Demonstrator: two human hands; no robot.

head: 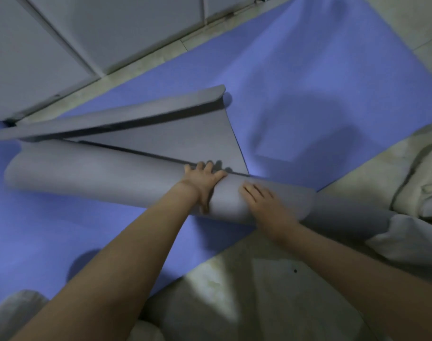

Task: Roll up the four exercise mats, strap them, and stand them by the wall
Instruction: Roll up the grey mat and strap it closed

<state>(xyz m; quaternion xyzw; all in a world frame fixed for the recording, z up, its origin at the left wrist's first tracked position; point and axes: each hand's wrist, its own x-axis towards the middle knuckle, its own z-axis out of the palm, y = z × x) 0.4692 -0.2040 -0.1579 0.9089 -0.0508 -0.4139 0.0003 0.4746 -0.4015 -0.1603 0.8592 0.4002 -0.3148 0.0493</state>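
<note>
A grey exercise mat (99, 178) lies partly rolled across a flat blue mat (296, 77) on the floor. The unrolled grey tail (180, 139) stretches away toward the wall, and its far edge curls up. My left hand (202, 180) presses flat on top of the roll, fingers spread over its far side. My right hand (264, 203) rests flat on the roll just to the right, fingers straight. Both hands are near the roll's right end. No strap is visible.
Grey wall panels (87, 40) with a pale floor strip run along the top left. Pale tiled floor (259, 279) lies under my arms. A white shoe (424, 183) sits at the right edge, with light fabric near it.
</note>
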